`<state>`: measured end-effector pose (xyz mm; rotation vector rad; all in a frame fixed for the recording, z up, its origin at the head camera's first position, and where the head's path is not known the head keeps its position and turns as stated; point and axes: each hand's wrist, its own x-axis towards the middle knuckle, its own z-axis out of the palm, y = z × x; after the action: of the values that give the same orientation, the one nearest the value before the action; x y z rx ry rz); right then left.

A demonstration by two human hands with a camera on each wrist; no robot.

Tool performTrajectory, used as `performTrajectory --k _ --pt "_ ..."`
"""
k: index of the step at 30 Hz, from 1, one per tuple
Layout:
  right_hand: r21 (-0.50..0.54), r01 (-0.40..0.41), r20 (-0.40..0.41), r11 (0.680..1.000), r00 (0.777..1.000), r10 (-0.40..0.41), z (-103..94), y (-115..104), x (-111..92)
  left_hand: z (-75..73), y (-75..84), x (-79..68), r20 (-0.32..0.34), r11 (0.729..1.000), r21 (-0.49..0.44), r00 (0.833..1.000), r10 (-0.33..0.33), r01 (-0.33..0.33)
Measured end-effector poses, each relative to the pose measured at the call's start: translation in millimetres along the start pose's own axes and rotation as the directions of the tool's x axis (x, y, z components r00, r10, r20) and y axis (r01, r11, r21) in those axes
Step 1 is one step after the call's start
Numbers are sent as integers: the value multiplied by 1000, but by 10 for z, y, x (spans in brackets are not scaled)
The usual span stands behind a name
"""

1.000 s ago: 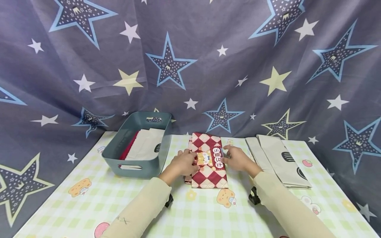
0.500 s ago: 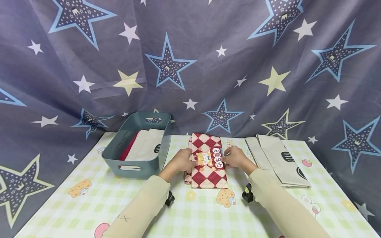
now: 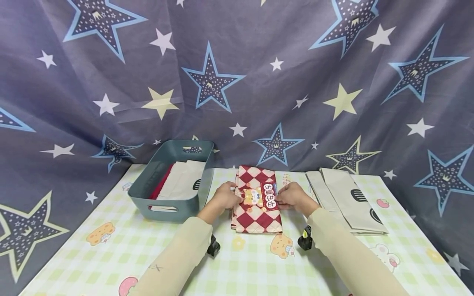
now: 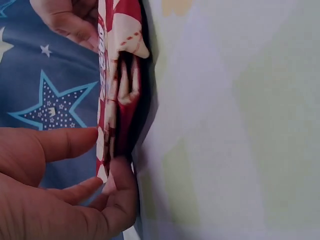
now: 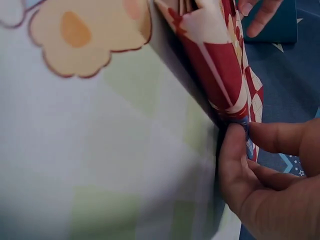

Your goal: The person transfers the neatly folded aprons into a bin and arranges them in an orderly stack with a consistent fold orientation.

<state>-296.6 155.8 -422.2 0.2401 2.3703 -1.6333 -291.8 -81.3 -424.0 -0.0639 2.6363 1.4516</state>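
Head view: folded checked cloth (image 3: pixel 259 220) is lying right of the teal bin (image 3: pixel 190 209) on the worktop (image 3: pixel 255 271).
Left hand (image 3: pixel 226 195): is pinching the left edge, thumb and fingertips nearly meeting.
Right hand (image 3: pixel 293 195): is pinching the right edge likewise.
Near-end layers (image 4: pixel 131 95): are gaping, so the fold could be slipping apart if 1 hand is catching only top layers.

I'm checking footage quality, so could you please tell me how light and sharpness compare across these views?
Head: bright, cloth fairly clear, soft shadows beside the sleeves; left wrist: dimmer, table blurred, dark shadow along the cloth; right wrist: also dim, table blurred, shadow by the cloth.
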Motion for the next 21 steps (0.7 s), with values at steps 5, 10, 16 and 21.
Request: performTrajectory --k 5,10,16,21 --pt "67 -53 28 996 998 52 -16 -25 5 -13 19 -6 21 983 -159 996 -88 90" --pt "102 -78 69 992 995 71 -32 -46 -13 -21 33 3 63 934 -320 987 -149 161" --pt "166 -82 101 983 993 66 -56 -57 -12 -7 39 38 129 836 -504 976 -176 217" --pt "201 -46 99 979 995 26 -64 -73 -9 -1 60 43 151 807 -546 973 -172 227"
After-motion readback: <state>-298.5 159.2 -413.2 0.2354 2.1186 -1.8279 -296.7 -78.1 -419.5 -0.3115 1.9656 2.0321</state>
